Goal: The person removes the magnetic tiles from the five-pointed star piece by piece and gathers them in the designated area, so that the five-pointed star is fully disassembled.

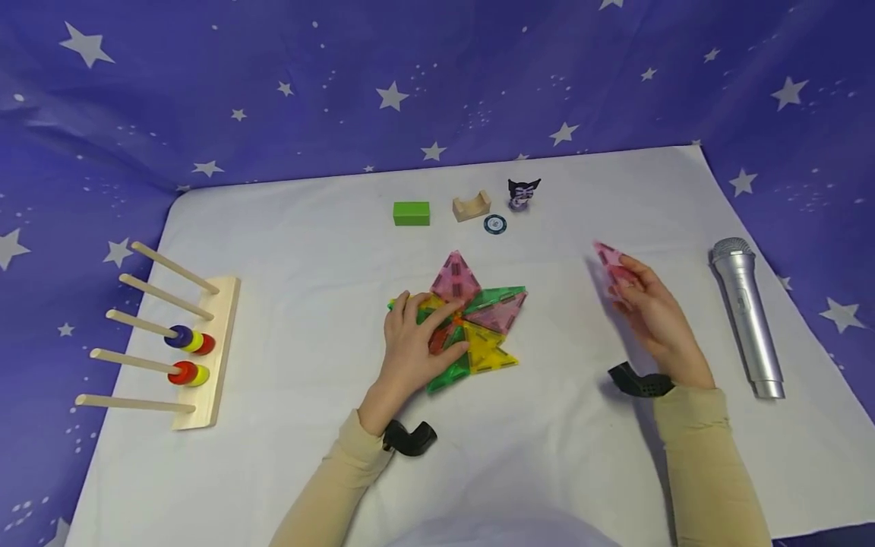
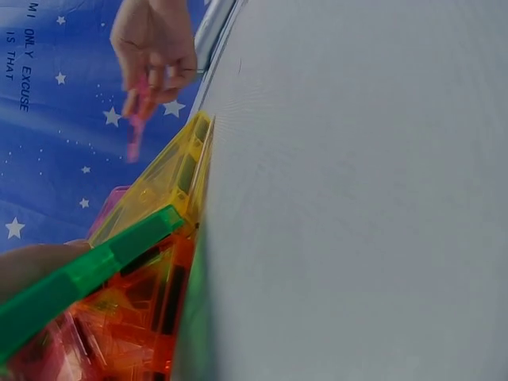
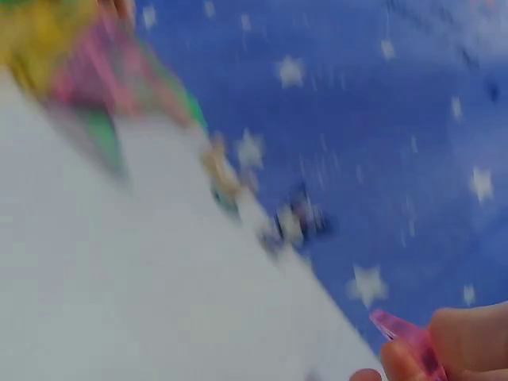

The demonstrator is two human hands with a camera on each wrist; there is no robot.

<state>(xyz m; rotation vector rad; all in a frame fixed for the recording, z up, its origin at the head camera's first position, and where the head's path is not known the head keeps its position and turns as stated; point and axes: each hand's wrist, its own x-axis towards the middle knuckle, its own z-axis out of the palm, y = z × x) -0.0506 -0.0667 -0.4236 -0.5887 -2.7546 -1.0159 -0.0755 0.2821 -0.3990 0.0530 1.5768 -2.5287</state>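
A star-like structure of translucent magnetic tiles (image 1: 487,351), in pink, green, yellow and red-orange, sits mid-table. My left hand (image 1: 415,342) holds its left side, fingers spread over the far tiles and thumb by a near green tile (image 1: 450,374). In the left wrist view, a green tile (image 2: 95,274) stands out edge-on before orange tiles (image 2: 163,309); most of the hand is hidden there. Off to the right, my right hand (image 1: 656,319) pinches a pink magnetic tile (image 1: 607,257) above the table, apart from the structure. The right wrist view shows that tile (image 3: 409,337) between fingertips.
At the left stands a wooden peg rack (image 1: 225,349) with coloured rings. Behind the structure are a green block (image 1: 412,214), a curved wooden block (image 1: 472,207), a round token (image 1: 495,224) and a small figurine (image 1: 522,195). A silver microphone (image 1: 748,315) lies far right.
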